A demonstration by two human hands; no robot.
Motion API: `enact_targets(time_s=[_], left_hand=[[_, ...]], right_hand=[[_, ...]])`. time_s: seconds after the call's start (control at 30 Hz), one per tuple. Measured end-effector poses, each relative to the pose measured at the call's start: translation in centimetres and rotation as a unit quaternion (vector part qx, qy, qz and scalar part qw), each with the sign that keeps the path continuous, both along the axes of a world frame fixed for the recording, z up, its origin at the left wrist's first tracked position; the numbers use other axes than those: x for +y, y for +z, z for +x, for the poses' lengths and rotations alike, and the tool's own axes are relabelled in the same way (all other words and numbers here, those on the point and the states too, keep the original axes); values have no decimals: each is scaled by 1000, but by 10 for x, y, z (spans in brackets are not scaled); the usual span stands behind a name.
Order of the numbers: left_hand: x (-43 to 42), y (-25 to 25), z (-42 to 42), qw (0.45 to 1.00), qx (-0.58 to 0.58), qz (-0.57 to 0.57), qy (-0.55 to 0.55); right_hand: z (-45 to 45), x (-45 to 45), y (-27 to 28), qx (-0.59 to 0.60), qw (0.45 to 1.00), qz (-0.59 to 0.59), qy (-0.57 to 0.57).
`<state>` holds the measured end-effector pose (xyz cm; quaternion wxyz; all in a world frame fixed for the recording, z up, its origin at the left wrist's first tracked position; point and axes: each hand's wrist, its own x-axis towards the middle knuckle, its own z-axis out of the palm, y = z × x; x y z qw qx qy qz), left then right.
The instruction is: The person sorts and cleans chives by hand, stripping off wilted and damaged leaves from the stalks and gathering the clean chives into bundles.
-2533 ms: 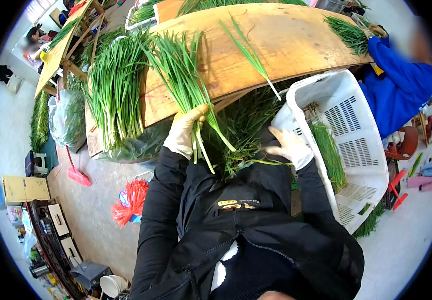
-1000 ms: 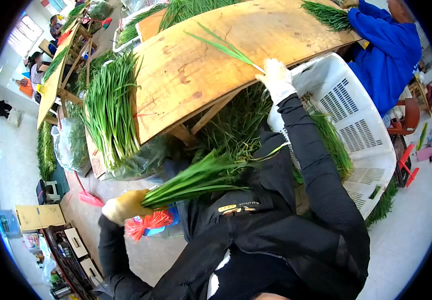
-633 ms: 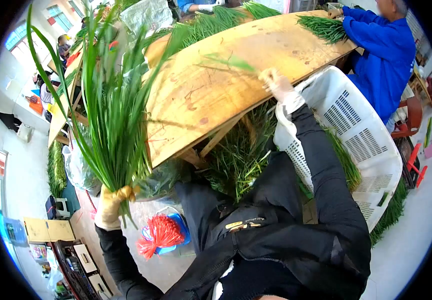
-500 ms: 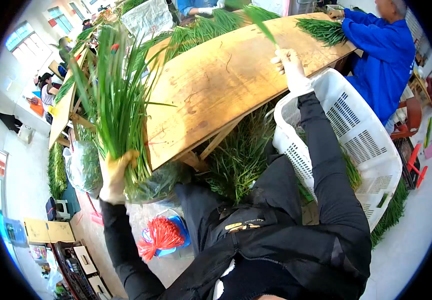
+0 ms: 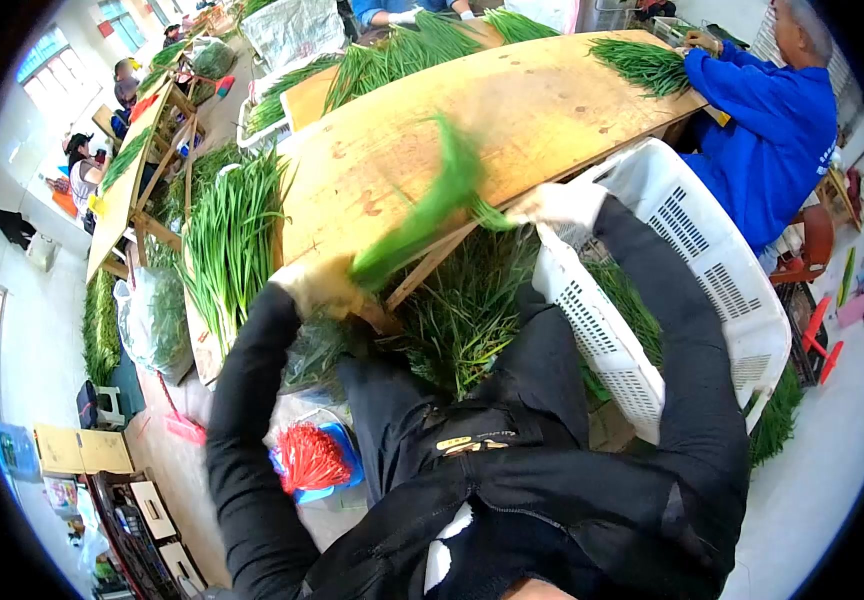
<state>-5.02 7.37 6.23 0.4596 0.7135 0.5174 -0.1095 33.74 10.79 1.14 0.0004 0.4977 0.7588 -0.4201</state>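
My left hand (image 5: 324,286), in a pale yellowish glove and blurred, is closed on the lower part of a bunch of green chives (image 5: 417,222). The bunch slants up to the right over the table's near edge, its leaves smeared by motion. My right hand (image 5: 560,206), in a whitish glove, is beside the white basket's rim. A strand of the chives runs into its fingers, which look closed on it, though blur hides detail. Left of my left hand, a larger pile of chives (image 5: 237,235) lies on the table's left end.
The wooden table (image 5: 372,170) curves ahead. A white perforated basket (image 5: 697,235) with greens stands at my right. Loose greens (image 5: 462,310) lie beneath the table. Red ties (image 5: 312,458) sit by a blue container. A person in blue (image 5: 767,130) works at the right.
My left hand has left the large chive pile and moved right with a smaller bunch. My right hand has come down and left, from above the table to the basket's rim.
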Motion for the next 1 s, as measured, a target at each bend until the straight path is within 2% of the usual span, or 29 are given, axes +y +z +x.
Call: enact_targets(time_s=[0.03,0.1,0.13,0.17,0.23,0.27,0.3,0.37,0.4,0.43,0.47,0.53,0.57,0.6,0.63,0.67,0.7,0.73,0.77,0.8,0.83,0.9,0.93,0.97,1.0], left_hand=[[-24,6,-16,998,-8,-23,-63],[-63,-3,-63,958,-114,-57,-256],[-79,20,-60,960,-13,-175,-216],[-94,52,-57,938,88,-288,-172],[-107,83,-56,950,149,-201,-188],[-103,84,-67,958,140,-186,-165],[-101,103,-68,976,93,-168,-102],[-93,144,-63,990,101,-70,-64],[-93,152,-75,997,-31,-67,32],[-85,146,-88,991,-113,74,-19],[-80,149,-100,982,-148,45,110],[-75,155,-74,941,-272,96,174],[-72,145,-62,900,-377,97,194],[-67,129,-45,854,-449,85,248],[-60,118,-35,837,-506,5,209],[-59,101,-18,816,-511,-8,269],[-53,77,-5,799,-543,-23,258],[-52,56,15,754,-588,-100,276],[-56,37,34,724,-583,-133,344],[-52,8,47,679,-618,-190,348],[-53,-13,59,641,-636,-247,352],[-46,-74,80,585,-655,-294,377],[-45,-96,87,593,-650,-287,379],[-46,-108,92,600,-645,-279,382],[-49,-112,94,562,-675,-295,376]], right_hand=[[13,-19,-6,-14,993,45,105],[28,-70,10,-61,965,-51,250],[22,-99,20,-104,958,-148,225],[17,-119,32,-145,939,-242,197],[18,-120,60,-123,952,-143,242],[3,-124,90,-136,982,-111,76],[3,-123,89,-26,999,-15,44],[-2,-120,93,-240,959,-110,108],[20,-116,82,-135,984,-45,111],[18,-118,98,2,999,-36,7],[18,-117,109,-61,995,-77,-5],[18,-115,124,-157,978,-136,-5],[23,-113,140,-108,991,-72,-16],[21,-112,161,-69,996,41,-25],[22,-111,184,-26,994,93,-52],[22,-110,211,-22,988,121,-95],[22,-109,237,-16,979,149,-138],[21,-110,259,-18,959,235,-157],[20,-110,281,-24,930,319,-180],[27,-107,294,-4,881,448,-149],[41,-100,315,96,902,339,-248],[-23,-120,328,213,877,373,-217],[-34,-114,319,209,879,370,-217],[-41,-102,296,169,853,462,-175],[-45,-89,265,128,816,548,-130]])
